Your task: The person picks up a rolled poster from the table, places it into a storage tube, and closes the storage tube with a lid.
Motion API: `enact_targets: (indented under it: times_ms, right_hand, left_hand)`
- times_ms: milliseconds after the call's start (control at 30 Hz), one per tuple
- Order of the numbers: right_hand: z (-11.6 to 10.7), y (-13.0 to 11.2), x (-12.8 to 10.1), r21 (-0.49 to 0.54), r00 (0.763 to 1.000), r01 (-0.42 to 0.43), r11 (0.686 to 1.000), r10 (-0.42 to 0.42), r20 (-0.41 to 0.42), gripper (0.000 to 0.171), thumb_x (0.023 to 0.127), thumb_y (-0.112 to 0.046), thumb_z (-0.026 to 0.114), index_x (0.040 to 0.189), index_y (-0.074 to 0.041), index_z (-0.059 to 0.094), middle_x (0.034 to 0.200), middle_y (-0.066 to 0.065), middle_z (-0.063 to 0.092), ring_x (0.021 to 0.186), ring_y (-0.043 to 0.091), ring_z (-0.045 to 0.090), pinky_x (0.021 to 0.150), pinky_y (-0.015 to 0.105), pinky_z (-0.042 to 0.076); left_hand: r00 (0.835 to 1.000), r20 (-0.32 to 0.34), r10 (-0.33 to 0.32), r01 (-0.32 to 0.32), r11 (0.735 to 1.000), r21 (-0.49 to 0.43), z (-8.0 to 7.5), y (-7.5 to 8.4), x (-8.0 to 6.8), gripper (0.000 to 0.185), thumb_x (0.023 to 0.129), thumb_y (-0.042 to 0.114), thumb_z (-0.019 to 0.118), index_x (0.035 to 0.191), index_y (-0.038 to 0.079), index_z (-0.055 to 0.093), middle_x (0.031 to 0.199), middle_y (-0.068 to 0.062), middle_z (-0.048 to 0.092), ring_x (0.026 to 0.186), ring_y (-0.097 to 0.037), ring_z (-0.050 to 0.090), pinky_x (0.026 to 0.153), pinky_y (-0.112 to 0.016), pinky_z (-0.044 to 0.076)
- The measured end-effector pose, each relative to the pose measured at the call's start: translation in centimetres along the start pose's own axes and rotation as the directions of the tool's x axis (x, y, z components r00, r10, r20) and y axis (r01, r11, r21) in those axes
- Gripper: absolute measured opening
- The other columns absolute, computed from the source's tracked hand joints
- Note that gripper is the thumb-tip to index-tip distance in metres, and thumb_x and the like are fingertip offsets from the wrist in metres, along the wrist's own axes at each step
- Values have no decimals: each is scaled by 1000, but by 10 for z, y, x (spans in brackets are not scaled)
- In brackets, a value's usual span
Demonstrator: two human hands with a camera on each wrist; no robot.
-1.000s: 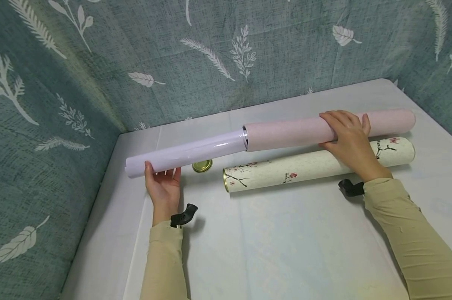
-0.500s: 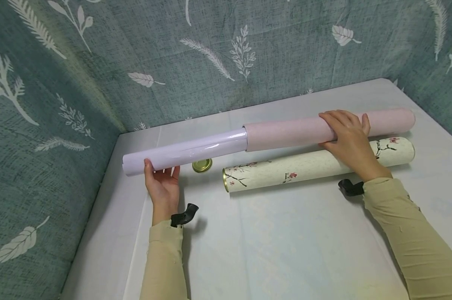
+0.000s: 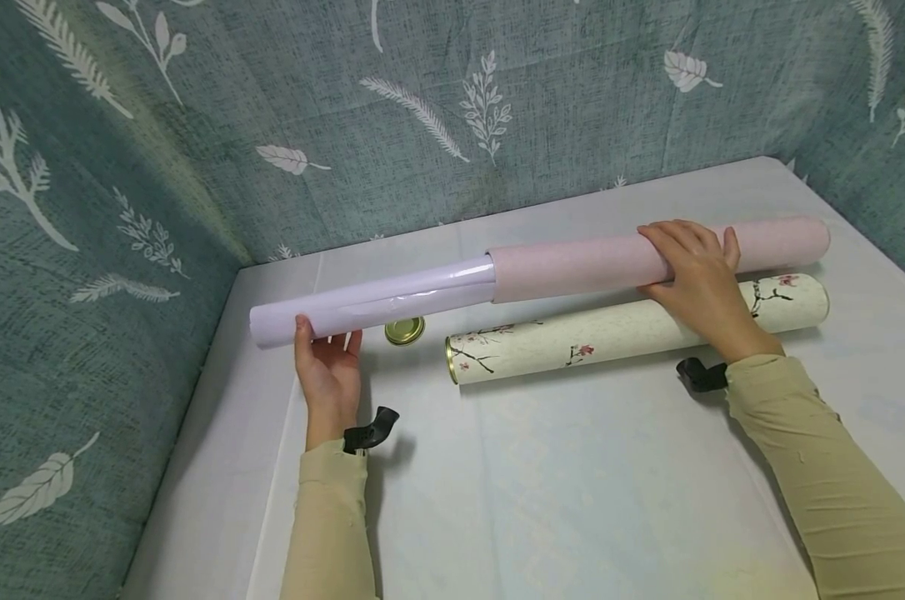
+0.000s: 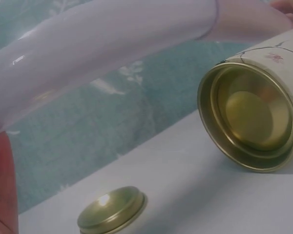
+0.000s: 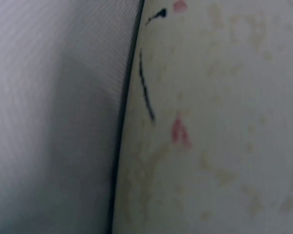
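Leaf-print green cloth hangs behind a white desk (image 3: pixel 572 500). The right hand (image 3: pixel 696 271) clamps the pink tube (image 3: pixel 587 262) to steady it, above the flowered tube (image 3: pixel 632 329), while the left hand (image 3: pixel 328 371) cups the lilac paper roll (image 3: pixel 370 304) poking from its mouth. Gold lid (image 3: pixel 405 331) sits nearby. Against half a second ago, the roll's free end sits slightly further right, toward the tube.

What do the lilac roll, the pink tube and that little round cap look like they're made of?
Lilac roll: glossy coated paper or film, judging by its bright streaks and overlapping seam. Pink tube: matte, finely textured covering, probably paper over cardboard, with no shine. Round cap: gold-coloured metal, as it seems from its sharp highlight and rolled rim.
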State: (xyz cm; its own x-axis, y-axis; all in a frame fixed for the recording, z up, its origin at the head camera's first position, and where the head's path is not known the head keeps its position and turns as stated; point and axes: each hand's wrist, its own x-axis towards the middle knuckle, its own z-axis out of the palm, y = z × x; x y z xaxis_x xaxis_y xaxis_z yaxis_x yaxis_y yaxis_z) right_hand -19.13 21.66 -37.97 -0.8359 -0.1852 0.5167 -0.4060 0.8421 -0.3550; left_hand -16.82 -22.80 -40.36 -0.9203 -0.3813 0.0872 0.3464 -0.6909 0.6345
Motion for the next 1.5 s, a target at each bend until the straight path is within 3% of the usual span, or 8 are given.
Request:
enact_targets:
  times_ms: [300, 667, 1000, 1267, 1500]
  right_hand:
    - [0, 0, 0, -2, 1000, 5, 1000, -5, 2, 71, 66, -12, 79, 129, -16, 46, 129, 7, 44, 124, 28, 28, 100, 57, -5]
    - [0, 1, 0, 2, 1000, -2, 1000, 2, 8, 70, 67, -12, 78, 129, -16, 46, 129, 7, 44, 124, 28, 28, 100, 57, -6]
    - [0, 1, 0, 2, 1000, -1, 1000, 1, 5, 70, 67, -12, 78, 129, -16, 46, 129, 7, 44, 124, 28, 28, 100, 56, -6]
    - [0, 1, 0, 4, 1000, 1, 1000, -1, 2, 71, 66, -11, 78, 129, -16, 46, 128, 7, 45, 124, 28, 29, 100, 56, -7]
    - [1, 2, 0, 2, 1000, 6, 1000, -6, -2, 72, 65, -11, 79, 129, -17, 46, 129, 6, 44, 124, 28, 29, 100, 55, -7]
  left_hand:
    - [1000, -14, 23, -24, 1000, -18, 1, -1, 1, 48, 81, 23, 67, 121, 14, 41, 113, -9, 48, 97, -23, 53, 79, -36, 48]
    - [988, -109, 106, -105, 994, 19, -1, -1, 6, 72, 74, 10, 73, 127, 28, 28, 121, -10, 43, 98, -24, 54, 79, -35, 47]
    - [991, -90, 100, -98, 995, 28, 0, 0, 4, 68, 76, 18, 72, 128, 29, 29, 122, -10, 42, 101, -26, 52, 81, -36, 47]
    - [994, -68, 87, -86, 996, 22, 0, 1, 2, 53, 80, 24, 67, 123, 21, 36, 118, -9, 46, 101, -26, 52, 83, -38, 45]
    - [996, -63, 62, -61, 998, 15, -2, 1, 1, 46, 83, 32, 63, 121, 23, 39, 120, -9, 46, 103, -28, 50, 82, -37, 45]
